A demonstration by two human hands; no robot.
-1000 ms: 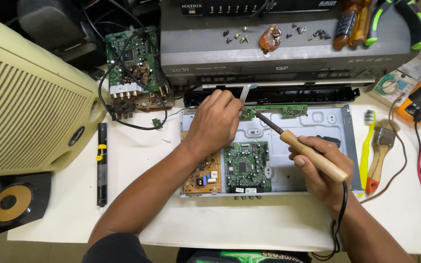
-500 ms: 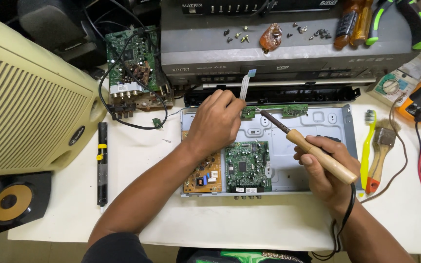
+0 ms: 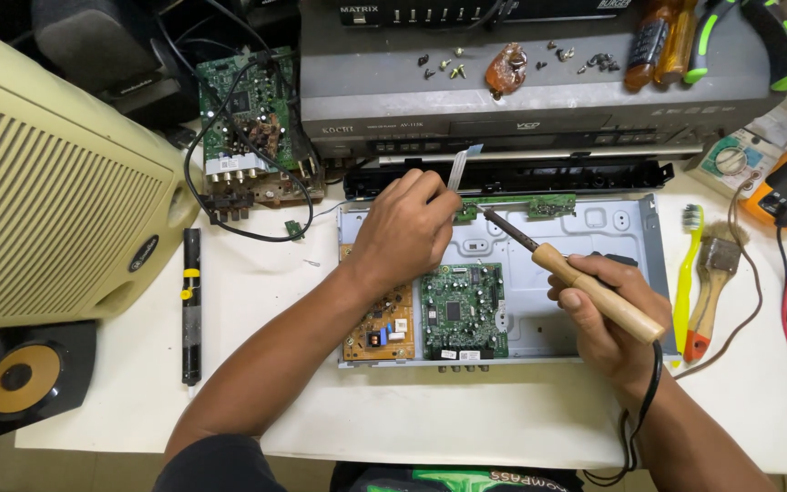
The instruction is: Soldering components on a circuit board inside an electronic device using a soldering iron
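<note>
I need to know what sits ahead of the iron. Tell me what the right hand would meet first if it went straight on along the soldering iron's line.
The right hand points the soldering iron up-left. First in line is the narrow green board, then the left hand, though height is unclear.

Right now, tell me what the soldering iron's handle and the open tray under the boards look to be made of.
Soldering iron handle: looks like wood, tan, smooth with a slight sheen. Tray: apparently sheet metal, pale grey, matte, with stamped holes and folded edges. The right hand grips the handle.
</note>
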